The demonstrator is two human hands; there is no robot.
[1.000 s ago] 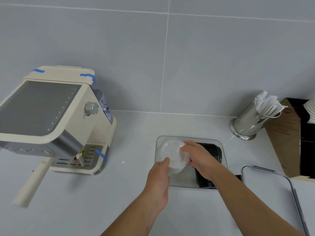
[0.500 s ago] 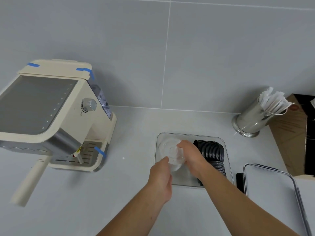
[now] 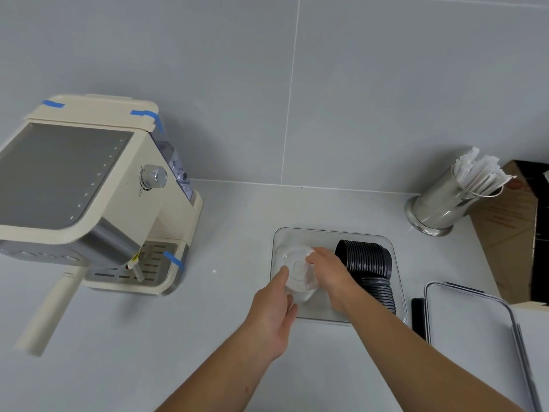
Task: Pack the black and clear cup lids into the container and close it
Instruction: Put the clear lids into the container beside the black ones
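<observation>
On the counter, the left hand and right hand close their fingers round the clear lids, lowering them into the container at nine o'clock of the black lids. Next, probably: let go, then fetch the container lid at three o'clock.

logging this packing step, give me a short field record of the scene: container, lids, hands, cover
container: clear rectangular plastic container, open, on the grey counter
black lids: ribbed row of black cup lids lying inside, right half
clear lids: stack of clear plastic cup lids, in the left half, held by both hands
left hand: on the stack's near side
right hand: on the stack's right side
cover: clear rectangular container lid, off, lying right of the container
</observation>
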